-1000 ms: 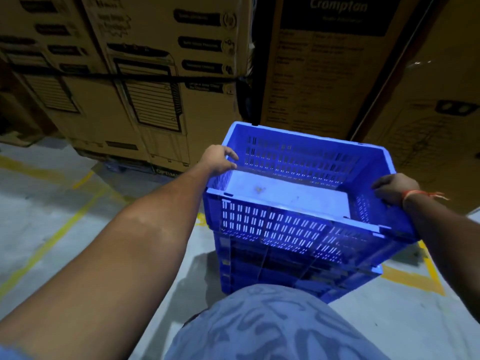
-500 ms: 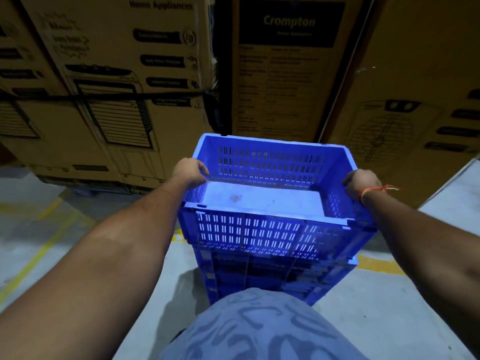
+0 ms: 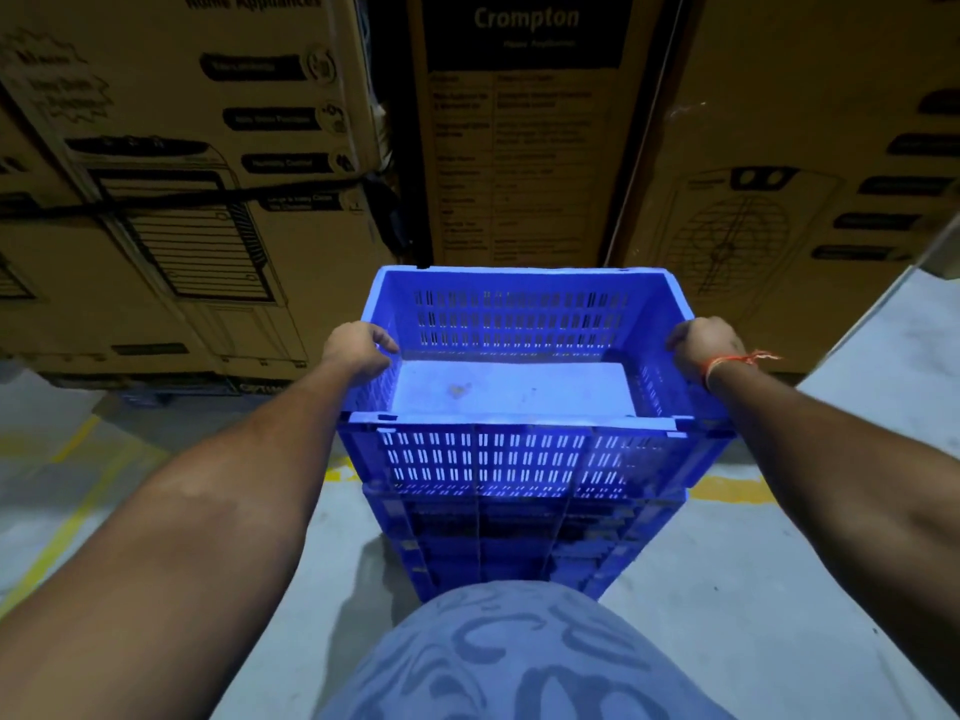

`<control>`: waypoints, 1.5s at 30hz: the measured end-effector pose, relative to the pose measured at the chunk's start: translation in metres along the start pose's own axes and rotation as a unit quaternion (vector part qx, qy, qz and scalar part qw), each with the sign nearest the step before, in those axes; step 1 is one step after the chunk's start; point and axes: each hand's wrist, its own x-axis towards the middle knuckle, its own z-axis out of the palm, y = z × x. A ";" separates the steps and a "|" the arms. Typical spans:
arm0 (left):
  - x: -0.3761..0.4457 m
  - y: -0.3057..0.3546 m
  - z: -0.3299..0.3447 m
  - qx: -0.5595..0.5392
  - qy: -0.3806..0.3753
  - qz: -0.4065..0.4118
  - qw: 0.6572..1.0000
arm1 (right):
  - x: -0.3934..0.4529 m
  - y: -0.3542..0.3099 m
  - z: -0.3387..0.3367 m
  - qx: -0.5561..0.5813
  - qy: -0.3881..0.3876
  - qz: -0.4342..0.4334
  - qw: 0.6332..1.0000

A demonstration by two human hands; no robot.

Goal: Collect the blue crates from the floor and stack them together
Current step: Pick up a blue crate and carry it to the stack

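**Head view: both hands on the top blue crate of a stack**

Head camera looks down over two bare forearms reaching forward to a top blue crate (image 3: pixel 524 387). The left hand (image 3: pixel 358 348) grips the crate's left rim, its fingers (image 3: pixel 384 341) curled over the edge and into the inside. The right hand (image 3: pixel 701 345) grips the right rim the same way, fingers clamped over the edge; an orange thread (image 3: pixel 737 362) is tied around that wrist.

The crate is open-topped, with slotted side walls and a pale, solid bottom that carries a small brownish mark. It sits directly above a lower blue crate (image 3: pixel 519 543), whose darker ribbed wall shows beneath it; whether the two are fully seated together cannot be told. The lower crate stands on the grey concrete floor (image 3: pixel 753 589), which is crossed by yellow painted lines (image 3: pixel 67 522).

Just behind the stack rise tall cardboard boxes (image 3: pixel 218 163), printed with appliance drawings and labels; the middle box (image 3: pixel 524 122) reads "Crompton". A black strap (image 3: pixel 218 200) runs across the boxes on the left.

At the bottom edge, patterned grey-blue clothing (image 3: pixel 519 662) on the person fills the foreground, close against the near wall of the lower crate.
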 end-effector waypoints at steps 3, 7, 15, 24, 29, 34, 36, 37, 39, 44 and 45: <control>0.001 -0.001 0.000 -0.006 0.004 0.001 1.000 | -0.001 -0.001 -0.002 0.027 0.000 0.008 1.000; 0.001 -0.001 0.000 0.013 0.002 0.006 1.000 | 0.005 0.003 0.001 0.062 -0.003 0.008 0.998; 0.008 -0.003 0.003 0.023 -0.005 -0.008 1.000 | 0.011 -0.001 0.002 0.033 -0.038 -0.014 0.999; 0.020 -0.005 0.002 0.043 -0.028 -0.022 0.998 | 0.020 -0.003 0.006 0.002 -0.060 -0.002 0.998; 0.023 0.001 -0.001 0.025 -0.040 -0.008 0.999 | 0.022 0.001 0.008 -0.005 -0.057 0.001 0.998; 0.017 0.002 -0.001 0.005 -0.034 0.010 0.999 | 0.024 -0.002 0.006 0.002 -0.065 0.010 0.998; 0.015 0.002 -0.002 0.001 -0.028 0.013 1.000 | 0.024 -0.002 0.006 -0.002 -0.063 0.010 0.998; 0.013 0.002 -0.001 -0.002 -0.026 0.012 1.000 | 0.023 -0.001 0.006 -0.004 -0.063 0.008 0.998; 0.012 0.001 -0.001 -0.007 -0.024 0.009 1.000 | 0.020 0.000 0.006 -0.015 -0.066 0.003 0.998; 0.014 -0.002 -0.002 -0.004 -0.029 0.012 1.000 | 0.019 -0.004 0.005 -0.034 -0.062 -0.003 0.998; 0.015 -0.001 -0.003 0.000 -0.031 0.016 0.999 | 0.019 -0.005 0.005 -0.036 -0.058 -0.002 0.998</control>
